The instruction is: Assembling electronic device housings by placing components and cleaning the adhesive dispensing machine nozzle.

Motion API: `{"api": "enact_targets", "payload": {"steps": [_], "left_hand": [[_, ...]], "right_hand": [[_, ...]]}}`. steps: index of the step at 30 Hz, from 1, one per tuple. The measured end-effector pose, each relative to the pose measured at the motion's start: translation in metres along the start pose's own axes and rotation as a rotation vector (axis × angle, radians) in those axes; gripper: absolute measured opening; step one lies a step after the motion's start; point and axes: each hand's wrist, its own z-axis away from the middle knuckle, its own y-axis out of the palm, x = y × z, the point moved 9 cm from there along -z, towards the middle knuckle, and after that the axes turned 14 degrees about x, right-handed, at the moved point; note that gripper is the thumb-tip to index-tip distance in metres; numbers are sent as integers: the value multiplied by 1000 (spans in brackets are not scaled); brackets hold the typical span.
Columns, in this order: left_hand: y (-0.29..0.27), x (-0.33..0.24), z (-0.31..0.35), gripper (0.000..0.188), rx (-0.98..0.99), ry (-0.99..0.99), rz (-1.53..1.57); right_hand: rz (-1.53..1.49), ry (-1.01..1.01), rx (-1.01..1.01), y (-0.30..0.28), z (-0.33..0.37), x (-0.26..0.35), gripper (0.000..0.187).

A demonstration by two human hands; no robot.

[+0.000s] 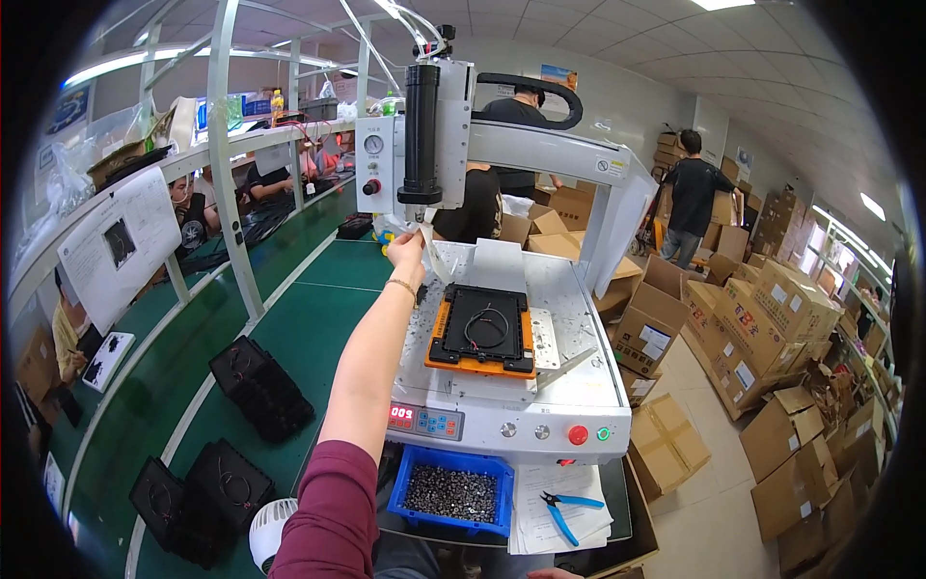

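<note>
My left hand [406, 249] is raised to the lower end of the black cylinder [422, 135] on the bench machine's head. Its fingers are pinched on a white tissue [434, 256], which hangs just below the nozzle. Beneath and to the right, a black rectangular panel [463, 333] with a coiled black cable [487, 328] lies in an orange fixture [473, 365] on the machine's bed. Only a sliver of my right hand [553, 573] shows at the lower edge, near blue-handled cutters [569, 511] lying on paper sheets [535, 526]; its fingers are mostly cut off.
A blue bin [451, 528] of small dark metal parts stands before the machine's control panel [424, 421]. Stacks of black panels [260, 391] sit on the green bench [318, 318] at left. Cardboard boxes [762, 328] crowd the right. Other people work beyond.
</note>
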Motion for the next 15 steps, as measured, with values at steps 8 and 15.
{"api": "enact_targets", "payload": {"steps": [8, 15], "left_hand": [[0, 3, -8, 7, 39, -11, -41], [-2, 4, -10, 8, 44, 8, -55]], "right_hand": [[-1, -7, 24, 1, -2, 2, 28], [-13, -13, 8, 5, 0, 2, 28]]}}
